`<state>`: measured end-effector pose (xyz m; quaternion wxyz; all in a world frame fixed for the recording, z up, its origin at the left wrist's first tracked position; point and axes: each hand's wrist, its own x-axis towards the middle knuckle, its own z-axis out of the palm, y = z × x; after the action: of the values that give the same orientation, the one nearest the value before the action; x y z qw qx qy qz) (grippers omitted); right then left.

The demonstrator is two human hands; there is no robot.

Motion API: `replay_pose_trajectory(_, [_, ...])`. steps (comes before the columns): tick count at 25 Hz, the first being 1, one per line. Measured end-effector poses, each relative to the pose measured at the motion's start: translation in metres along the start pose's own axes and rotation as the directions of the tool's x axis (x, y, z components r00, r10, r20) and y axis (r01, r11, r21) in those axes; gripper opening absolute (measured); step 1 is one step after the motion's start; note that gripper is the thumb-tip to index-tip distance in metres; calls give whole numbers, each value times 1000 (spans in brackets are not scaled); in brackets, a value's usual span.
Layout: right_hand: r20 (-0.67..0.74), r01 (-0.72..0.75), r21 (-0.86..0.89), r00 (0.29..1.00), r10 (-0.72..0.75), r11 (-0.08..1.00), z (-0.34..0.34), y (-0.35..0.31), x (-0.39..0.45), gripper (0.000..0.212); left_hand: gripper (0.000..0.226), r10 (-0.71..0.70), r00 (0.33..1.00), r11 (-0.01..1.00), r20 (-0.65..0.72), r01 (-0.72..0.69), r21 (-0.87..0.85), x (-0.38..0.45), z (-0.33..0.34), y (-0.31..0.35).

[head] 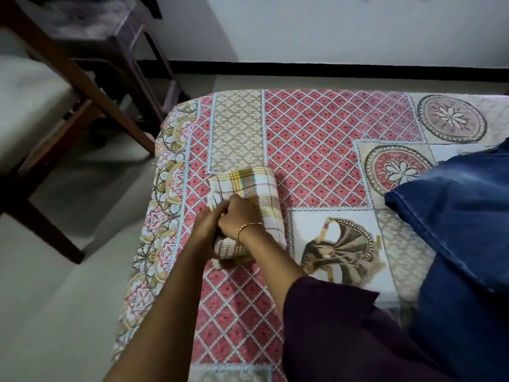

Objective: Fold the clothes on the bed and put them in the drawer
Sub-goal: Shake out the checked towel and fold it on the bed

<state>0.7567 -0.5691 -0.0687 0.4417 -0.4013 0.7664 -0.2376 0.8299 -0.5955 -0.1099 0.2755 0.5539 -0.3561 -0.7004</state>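
A folded checked cloth (249, 186), cream with yellow and brown lines, lies on the patterned bedspread (316, 139) near the bed's left edge. My left hand (205, 224) grips the cloth's left side, its fingers tucked against the fold. My right hand (241, 213), with a gold bangle at the wrist, lies on top of the cloth with its fingers curled into the fabric beside the left hand. A blue denim garment (457, 216) is spread over the right side of the bed, apart from both hands. No drawer is in view.
A dark wooden chair (82, 86) with a pale seat stands on the floor left of the bed. Behind it is a purple plastic stool (121, 31). A white wall with a black skirting strip runs beyond the bed's far edge.
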Motion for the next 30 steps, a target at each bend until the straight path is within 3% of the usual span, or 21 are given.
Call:
replay_pose_trajectory(2, [-177,107,-56,977,-116,993,-5,7,6,31,18,64,986,979,-153,-32,202,10,-9,-11])
replay_pose_trajectory(3, [-301,165,-164,930,-209,973,-8,16,8,35,24,135,967,934,-216,-51,353,14,-10,-15])
replay_pose_trajectory(4, [-340,184,-317,893,-293,930,-12,27,9,39,24,230,939,843,-255,-61,535,14,-8,-14])
replay_pose_trajectory(5, [-278,173,-462,903,-328,870,-14,38,10,44,24,327,910,719,-255,-65,692,12,-4,-10])
replay_pose_trajectory(7, [-105,126,-662,961,-258,739,-11,57,11,51,56,435,890,480,-134,-104,871,12,2,-8])
replay_pose_trajectory(9, [-85,88,-732,972,-219,676,-2,67,18,53,59,470,881,451,-46,-195,871,13,9,-13])
replay_pose_trajectory(11, [-136,53,-733,965,-223,678,5,69,25,54,61,450,892,473,-54,-186,861,14,12,-32])
replay_pose_trajectory(17, [-174,8,-757,961,-213,653,13,75,37,59,63,500,862,293,-82,-79,953,31,8,-48])
replay_pose_trajectory(19, [-132,54,-736,966,-221,675,7,75,36,59,65,503,854,326,-133,-45,944,22,12,-47])
replay_pose_trajectory(21, [-171,89,-604,956,-238,792,0,79,28,59,70,446,856,458,-261,32,888,9,14,-44])
replay_pose_trajectory(22, [-279,50,-455,940,-196,889,-3,82,22,58,72,374,867,535,-329,88,840,0,14,-38])
replay_pose_trajectory(24, [-460,-118,30,880,118,993,-13,86,13,53,74,156,907,721,-391,166,672,-1,7,-30])
replay_pose_trajectory(25, [-418,-186,226,868,268,956,-18,86,10,50,76,43,930,820,-366,177,544,1,1,-26])
replay_pose_trajectory(26, [-346,-217,316,880,325,924,-22,82,8,46,80,-58,954,904,-295,176,390,3,-3,-22])
replay_pose_trajectory(28, [-291,-163,398,911,293,903,-28,67,9,38,89,-176,967,958,-184,211,192,12,-8,-13])
replay_pose_trajectory(30, [-345,-73,426,909,236,902,-37,46,20,27,67,-152,981,979,-123,166,118,24,-8,7])
